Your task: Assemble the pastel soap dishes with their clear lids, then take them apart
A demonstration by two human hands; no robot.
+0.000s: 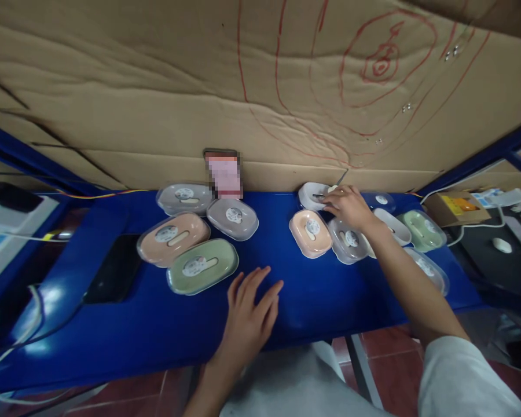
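The white case (313,195) at the back of the blue tabletop (156,330), close to the cardboard wall (156,104), is what the right hand (348,207) reaches over; its fingers (330,200) are curled over the case's right edge and seem to pinch a small dark, slender object there, though the view is too blurred to say what it is or how firmly it is held. Every case here carries a round pale sticker on its clear lid, but no writing on any of them can be read. Just in front of the white case lies a peach case (310,233), and beside that, under the right wrist, a grey clear-lidded case (348,240). Right of the white case, past the hand, sit a green case (421,230) and further clear-lidded ones, partly hidden by the forearm. The right arm stretches forward from the lower right, sleeve at the shoulder, wrist bent slightly inward.

The left hand (249,315) rests palm down on the bare tabletop, well left and nearer than the white case, its fingers spread loose and holding nothing. Farther left of the white case is a second cluster: a green case (202,266), a peach one (172,238) and two grey ones (232,218). A small pink card (223,174), its face blurred, leans against the cardboard wall left of the white case. Red scribbled lines cross the cardboard above.
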